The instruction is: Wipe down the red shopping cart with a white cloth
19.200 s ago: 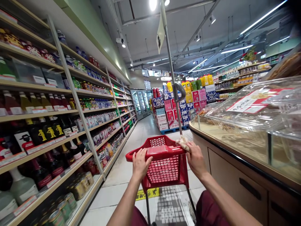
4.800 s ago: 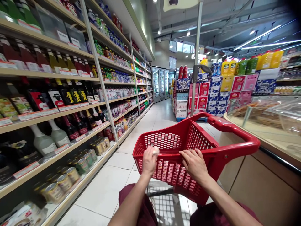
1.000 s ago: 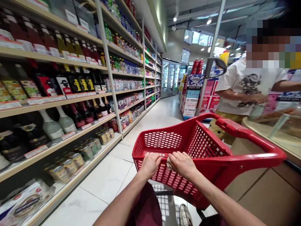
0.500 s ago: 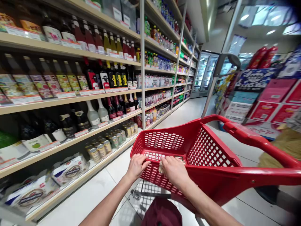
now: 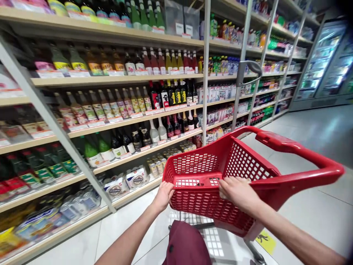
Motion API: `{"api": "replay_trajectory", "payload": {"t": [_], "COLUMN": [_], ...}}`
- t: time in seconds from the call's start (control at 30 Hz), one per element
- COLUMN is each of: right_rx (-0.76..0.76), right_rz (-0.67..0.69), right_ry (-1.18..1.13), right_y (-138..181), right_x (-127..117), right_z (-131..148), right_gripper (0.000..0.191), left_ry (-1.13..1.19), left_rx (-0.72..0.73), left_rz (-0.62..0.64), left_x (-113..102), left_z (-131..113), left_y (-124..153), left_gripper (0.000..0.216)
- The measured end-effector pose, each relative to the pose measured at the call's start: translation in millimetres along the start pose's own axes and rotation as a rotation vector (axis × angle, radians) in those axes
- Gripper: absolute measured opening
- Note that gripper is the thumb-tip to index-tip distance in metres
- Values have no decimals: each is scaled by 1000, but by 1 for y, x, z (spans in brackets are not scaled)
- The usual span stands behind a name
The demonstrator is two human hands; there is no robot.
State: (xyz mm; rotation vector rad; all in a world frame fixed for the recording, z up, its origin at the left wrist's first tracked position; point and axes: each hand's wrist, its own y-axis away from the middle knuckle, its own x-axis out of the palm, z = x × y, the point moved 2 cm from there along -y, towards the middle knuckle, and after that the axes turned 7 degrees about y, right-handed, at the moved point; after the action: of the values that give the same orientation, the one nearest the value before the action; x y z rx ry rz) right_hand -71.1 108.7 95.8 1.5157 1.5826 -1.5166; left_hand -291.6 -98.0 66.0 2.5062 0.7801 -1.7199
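Note:
A red plastic shopping cart basket stands in front of me in a shop aisle, nothing visible inside it. My left hand grips the basket's near left corner, fingers curled over the rim. My right hand lies closed over the near rim further right, pressing on it; a small pale bit shows at its fingertips, too little to name. The red handle bar runs along the basket's right side. A grey pole rises from the cart's far end.
Long shelves of bottles, cans and packs line the left side, close to the cart. Glass-door fridges stand at the far right. Pale tiled floor lies to the right, with a yellow floor sticker near my feet.
The view has swung left toward the shelves and the cart has turned with it. My right hand slid right along the rim, away from my left. The other person is out of view.

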Motion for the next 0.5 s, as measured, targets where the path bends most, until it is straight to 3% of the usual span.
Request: {"api": "replay_trajectory", "payload": {"t": [0.17, 0.33, 0.5], "right_rx": [-122, -259, -332], "right_rz": [-2, -33, 9], "right_ry": [-113, -163, -199], "right_y": [-51, -59, -75], "right_x": [-10, -22, -37], "right_z": [82, 128, 201], "right_gripper": [22, 25, 32], "left_ry": [-76, -104, -102], "left_rx": [-174, -275, -289], "left_rz": [-99, -167, -178], "left_x": [-24, -47, -65], "left_z": [10, 21, 44], "left_y": [32, 77, 112], "left_gripper": [21, 19, 19]}}
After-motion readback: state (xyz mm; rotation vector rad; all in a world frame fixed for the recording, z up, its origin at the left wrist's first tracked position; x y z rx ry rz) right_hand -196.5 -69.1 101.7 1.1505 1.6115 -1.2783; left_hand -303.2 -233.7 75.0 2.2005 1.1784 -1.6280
